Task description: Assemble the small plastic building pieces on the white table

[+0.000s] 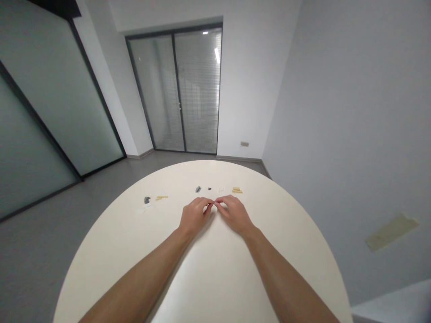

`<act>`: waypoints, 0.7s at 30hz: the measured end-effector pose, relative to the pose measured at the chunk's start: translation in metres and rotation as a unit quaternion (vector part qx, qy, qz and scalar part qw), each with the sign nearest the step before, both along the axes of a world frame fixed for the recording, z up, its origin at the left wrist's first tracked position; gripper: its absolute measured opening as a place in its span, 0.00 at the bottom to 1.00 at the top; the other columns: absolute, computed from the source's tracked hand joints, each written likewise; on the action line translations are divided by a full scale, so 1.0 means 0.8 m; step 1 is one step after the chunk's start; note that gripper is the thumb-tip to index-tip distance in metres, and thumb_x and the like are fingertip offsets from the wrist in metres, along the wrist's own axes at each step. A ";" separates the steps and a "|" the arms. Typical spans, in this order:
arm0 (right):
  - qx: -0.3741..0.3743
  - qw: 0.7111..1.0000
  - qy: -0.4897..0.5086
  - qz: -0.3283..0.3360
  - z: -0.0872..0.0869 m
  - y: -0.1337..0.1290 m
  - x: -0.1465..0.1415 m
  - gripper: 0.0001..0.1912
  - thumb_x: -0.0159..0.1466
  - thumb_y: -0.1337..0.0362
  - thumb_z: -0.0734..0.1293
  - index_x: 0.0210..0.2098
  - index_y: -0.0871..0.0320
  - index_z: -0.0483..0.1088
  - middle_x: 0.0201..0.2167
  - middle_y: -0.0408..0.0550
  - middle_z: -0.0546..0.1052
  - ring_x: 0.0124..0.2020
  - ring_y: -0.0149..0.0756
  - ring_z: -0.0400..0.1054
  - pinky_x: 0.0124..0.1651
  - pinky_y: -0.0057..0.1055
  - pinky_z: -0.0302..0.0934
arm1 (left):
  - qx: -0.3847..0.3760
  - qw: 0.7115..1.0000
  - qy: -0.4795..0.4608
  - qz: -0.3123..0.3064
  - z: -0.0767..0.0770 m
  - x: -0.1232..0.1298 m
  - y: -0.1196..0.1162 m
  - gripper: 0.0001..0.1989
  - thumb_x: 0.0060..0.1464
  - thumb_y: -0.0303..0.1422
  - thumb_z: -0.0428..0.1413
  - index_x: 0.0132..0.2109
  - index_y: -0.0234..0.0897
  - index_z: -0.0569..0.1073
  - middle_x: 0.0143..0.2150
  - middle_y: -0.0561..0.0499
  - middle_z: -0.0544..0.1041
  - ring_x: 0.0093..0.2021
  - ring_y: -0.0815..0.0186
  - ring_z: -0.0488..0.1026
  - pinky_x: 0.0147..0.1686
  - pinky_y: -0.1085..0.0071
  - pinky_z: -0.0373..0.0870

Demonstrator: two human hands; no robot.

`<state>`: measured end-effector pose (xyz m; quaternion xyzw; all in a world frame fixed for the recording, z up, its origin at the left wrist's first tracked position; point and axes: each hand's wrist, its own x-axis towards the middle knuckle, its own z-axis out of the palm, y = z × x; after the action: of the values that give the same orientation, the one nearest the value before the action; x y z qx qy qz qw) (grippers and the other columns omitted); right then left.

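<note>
My left hand (195, 216) and my right hand (233, 212) meet above the middle of the round white table (215, 269). The fingertips of both are pinched together and nearly touch. Whatever lies between them is too small to make out. Just beyond the hands are a grey piece (198, 189), a tiny dark piece (209, 189), some faint white bits (221, 189) and a few yellowish strips (237, 190). Left of my left hand lie a dark grey piece (147, 200), yellowish strips (162, 197) and pale scraps (144, 208).
The table's curved far edge (208, 161) lies past the small pieces. A white wall (353, 112) rises on the right, with a strip of tape (392, 231) on it. Glass doors (175, 94) stand at the back, and frosted panels (57, 85) on the left.
</note>
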<state>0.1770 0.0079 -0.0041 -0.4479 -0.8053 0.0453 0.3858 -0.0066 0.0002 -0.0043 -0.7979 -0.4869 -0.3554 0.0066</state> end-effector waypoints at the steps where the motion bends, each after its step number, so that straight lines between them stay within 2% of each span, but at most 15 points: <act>1: -0.001 1.000 -0.001 0.000 0.001 0.000 0.000 0.07 0.68 0.63 0.65 0.42 0.54 0.75 0.41 0.47 0.80 0.44 0.39 0.72 0.51 0.38 0.61 | -0.003 1.000 -0.001 0.000 0.000 0.000 0.000 0.09 0.64 0.33 0.51 0.44 0.42 0.76 0.42 0.52 0.81 0.43 0.67 0.76 0.43 0.72 0.70; 13: -0.005 1.000 -0.012 -0.001 -0.004 0.001 0.002 0.09 0.69 0.60 0.64 0.42 0.54 0.75 0.41 0.49 0.79 0.45 0.39 0.71 0.50 0.38 0.62 | -0.057 0.998 0.025 0.025 0.006 0.003 -0.001 0.09 0.63 0.33 0.51 0.44 0.44 0.77 0.40 0.51 0.80 0.42 0.66 0.76 0.40 0.73 0.68; 21: -0.021 0.997 -0.060 -0.050 -0.010 0.003 -0.003 0.07 0.68 0.63 0.64 0.41 0.56 0.74 0.39 0.49 0.79 0.44 0.39 0.70 0.49 0.35 0.63 | -0.076 0.995 0.008 0.067 0.012 -0.005 0.015 0.10 0.62 0.34 0.52 0.43 0.46 0.78 0.41 0.52 0.81 0.43 0.63 0.77 0.40 0.70 0.69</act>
<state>0.1750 0.0106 -0.0119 -0.4976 -0.8022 0.0160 0.3295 -0.0106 0.0121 0.0051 -0.7640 -0.5653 -0.3098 -0.0268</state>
